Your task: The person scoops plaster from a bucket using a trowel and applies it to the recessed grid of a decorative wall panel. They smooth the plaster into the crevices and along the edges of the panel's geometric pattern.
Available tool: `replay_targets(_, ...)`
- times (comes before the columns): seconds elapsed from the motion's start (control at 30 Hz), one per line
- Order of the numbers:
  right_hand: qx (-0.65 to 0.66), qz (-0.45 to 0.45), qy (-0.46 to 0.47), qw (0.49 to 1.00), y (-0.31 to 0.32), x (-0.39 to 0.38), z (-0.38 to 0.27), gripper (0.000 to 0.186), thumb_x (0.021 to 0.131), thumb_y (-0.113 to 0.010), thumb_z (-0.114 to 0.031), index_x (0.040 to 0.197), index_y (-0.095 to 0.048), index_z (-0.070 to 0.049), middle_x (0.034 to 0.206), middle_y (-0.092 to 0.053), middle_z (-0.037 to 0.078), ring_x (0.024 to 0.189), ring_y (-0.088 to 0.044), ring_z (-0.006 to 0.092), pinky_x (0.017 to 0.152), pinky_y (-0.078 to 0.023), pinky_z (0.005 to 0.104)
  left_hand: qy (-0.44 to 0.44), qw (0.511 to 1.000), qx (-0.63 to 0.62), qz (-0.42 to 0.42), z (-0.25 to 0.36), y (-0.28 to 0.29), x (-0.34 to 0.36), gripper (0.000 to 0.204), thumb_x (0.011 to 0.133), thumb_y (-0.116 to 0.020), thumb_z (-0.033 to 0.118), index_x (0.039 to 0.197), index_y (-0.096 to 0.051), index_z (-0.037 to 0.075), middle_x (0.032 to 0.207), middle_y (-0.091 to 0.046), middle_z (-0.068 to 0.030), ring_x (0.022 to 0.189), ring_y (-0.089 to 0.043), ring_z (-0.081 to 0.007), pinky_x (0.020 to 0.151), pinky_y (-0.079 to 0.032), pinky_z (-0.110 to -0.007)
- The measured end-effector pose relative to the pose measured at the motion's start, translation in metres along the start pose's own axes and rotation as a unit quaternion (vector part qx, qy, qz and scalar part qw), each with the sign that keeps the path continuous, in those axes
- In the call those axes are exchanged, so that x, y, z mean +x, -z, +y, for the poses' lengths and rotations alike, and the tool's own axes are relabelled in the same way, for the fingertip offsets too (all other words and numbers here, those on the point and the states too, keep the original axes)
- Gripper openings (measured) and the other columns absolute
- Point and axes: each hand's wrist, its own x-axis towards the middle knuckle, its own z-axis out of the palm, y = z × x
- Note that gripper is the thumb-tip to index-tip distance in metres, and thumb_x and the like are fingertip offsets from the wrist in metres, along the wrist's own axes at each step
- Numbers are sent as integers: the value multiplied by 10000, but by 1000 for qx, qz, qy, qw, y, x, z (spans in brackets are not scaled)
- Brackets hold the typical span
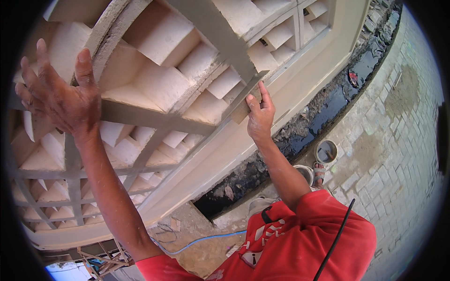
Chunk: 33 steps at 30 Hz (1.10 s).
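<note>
A wall of pale openwork blocks [154,40] stands in front of me, with grey-plastered bands [150,117] crossing between its recesses. My left hand [65,93] is raised at the upper left, fingers spread, with nothing in it. It is beside a plastered band; whether the palm touches the wall I cannot tell. My right hand [262,114] grips a flat, straight-edged plastering tool [243,100]. The tool's long edge lies along the junction of a grey band and the smooth lower border [225,140]. My fingers cover part of the tool, and any handle is hidden.
Below the wall runs an open drain [300,136] with dark water and debris. On the block paving [375,187] stands a bucket [326,151], near a sandalled foot [318,173]. A blue hose [201,240] crosses the ground. A wooden frame [104,260] is at lower left.
</note>
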Motion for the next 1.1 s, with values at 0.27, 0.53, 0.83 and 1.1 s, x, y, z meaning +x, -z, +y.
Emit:
replay_targets(0.27,-355,-81,114,924,-7,-21,3,513,831,-628,-117,1313,-506,9,905,-508,81,801,-500,169,731,-424,283,5,1000,-10,-2,3,-1,2,699,826,-484,698,1379,-442,273,1395,-385,-128,1328,-249,-381,1090,-164,-542)
replay_targets(0.53,-354,8,110,929,18,7,0,473,817,-609,-130,1267,-551,3,862,-524,125,785,-522,230,747,-442,343,-3,1000,-14,-2,0,-3,2,682,829,-495,686,1367,-461,268,1380,-393,-133,1332,-240,-358,1093,-158,-529)
replay_targets(0.83,-391,-54,54,917,19,-16,-12,458,821,-599,-136,1255,-559,7,912,-564,135,827,-544,226,777,-450,336,-6,1000,-14,7,1,-2,1,680,841,-475,682,1373,-454,258,1401,-385,-151,1335,-267,-358,1094,-151,-526)
replay_targets(1.1,-389,-37,113,913,4,-3,0,485,818,-598,-167,1265,-546,13,876,-561,166,798,-553,272,766,-454,365,3,1000,-26,15,3,-5,3,714,812,-481,718,1372,-455,276,1394,-392,-145,1327,-250,-397,1088,-152,-559)
